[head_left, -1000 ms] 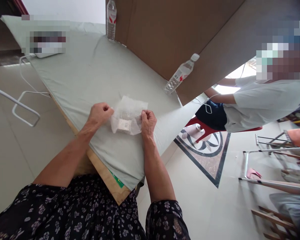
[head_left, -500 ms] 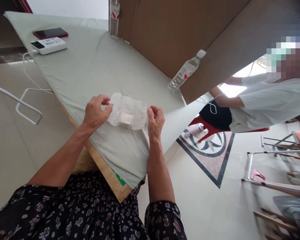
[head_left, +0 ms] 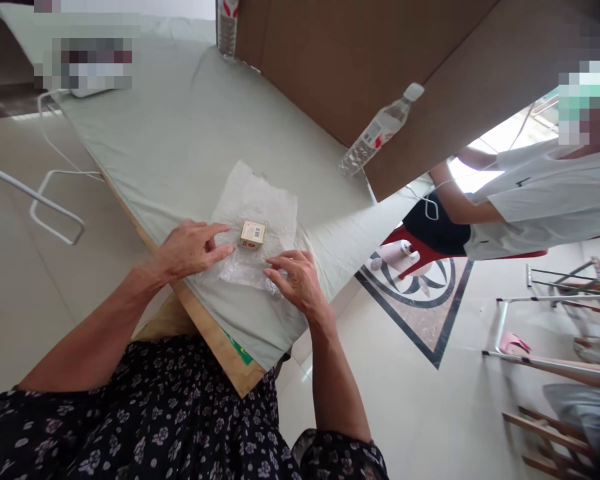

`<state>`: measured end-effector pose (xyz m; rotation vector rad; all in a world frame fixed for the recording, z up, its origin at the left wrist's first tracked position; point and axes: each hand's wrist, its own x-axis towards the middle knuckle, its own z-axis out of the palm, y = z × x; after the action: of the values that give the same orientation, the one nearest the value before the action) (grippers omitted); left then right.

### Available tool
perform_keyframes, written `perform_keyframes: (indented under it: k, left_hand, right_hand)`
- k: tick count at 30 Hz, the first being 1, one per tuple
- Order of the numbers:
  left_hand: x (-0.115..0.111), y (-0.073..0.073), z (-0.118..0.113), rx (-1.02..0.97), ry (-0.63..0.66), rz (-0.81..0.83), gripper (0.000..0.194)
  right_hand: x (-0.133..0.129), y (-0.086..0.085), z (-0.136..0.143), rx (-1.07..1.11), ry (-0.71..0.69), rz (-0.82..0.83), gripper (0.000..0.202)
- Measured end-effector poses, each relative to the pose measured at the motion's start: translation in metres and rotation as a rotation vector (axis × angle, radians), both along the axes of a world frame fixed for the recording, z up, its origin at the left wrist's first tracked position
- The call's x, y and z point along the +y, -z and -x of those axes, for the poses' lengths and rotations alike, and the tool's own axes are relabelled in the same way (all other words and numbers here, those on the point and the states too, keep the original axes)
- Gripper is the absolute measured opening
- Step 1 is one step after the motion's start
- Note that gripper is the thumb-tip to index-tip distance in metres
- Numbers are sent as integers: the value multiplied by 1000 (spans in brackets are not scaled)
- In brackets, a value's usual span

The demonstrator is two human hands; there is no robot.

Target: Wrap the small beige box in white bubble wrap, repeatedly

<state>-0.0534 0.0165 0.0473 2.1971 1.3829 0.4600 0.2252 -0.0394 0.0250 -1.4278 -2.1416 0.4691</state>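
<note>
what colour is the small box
The small box is mostly cream, best seen in the head view.

Head view: worn on the head, facing forward and down.
Floral garment (head_left: pixel 180 420): nearest, along the bottom edge.
Left hand (head_left: pixel 190 248) and right hand (head_left: pixel 297 280): close range, seen from above, near mid-frame.
Cardboard panel (head_left: pixel 330 60): farther off, cut by the top edge.
Co-worker (head_left: pixel 545 207): right margin, cropped.

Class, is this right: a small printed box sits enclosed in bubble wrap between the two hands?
Not enclosed: the head view shows the small printed box uncovered on top of the spread bubble wrap, between the left hand and right hand.
</note>
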Motion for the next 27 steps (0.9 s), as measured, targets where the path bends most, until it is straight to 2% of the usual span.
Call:
perform_keyframes:
  k: [3,7,11,14,16,20,23,25,27]
  left_hand:
    - [-1,2,-8,199,-42,-170,44]
    - [-1,7,-18,191,46,-299,47]
    - [0,18,-21,208,105,-230,70]
    - [0,24,-21,289,91,-108,78]
    - [1,26,-23,310,68,-69,79]
    - [5,27,-31,296,32,-61,81]
    - [8,29,-34,295,22,-50,82]
    - [8,29,-34,291,22,-55,82]
    - [8,28,-32,272,22,-83,78]
  right_hand:
    - [-2,-1,1,-87,90,-57,24]
    - [13,-8,15,-115,215,-117,25]
    - [39,-5,39,-138,147,-101,51]
    - [53,3,43,-95,89,-45,51]
    - [57,7,30,-18,174,-83,47]
    - [58,12,-25,78,525,-176,51]
    - [56,16,-62,-8,695,-83,52]
    - [53,16,-72,-76,757,-51,56]
    - [50,15,-67,-92,776,-124,59]
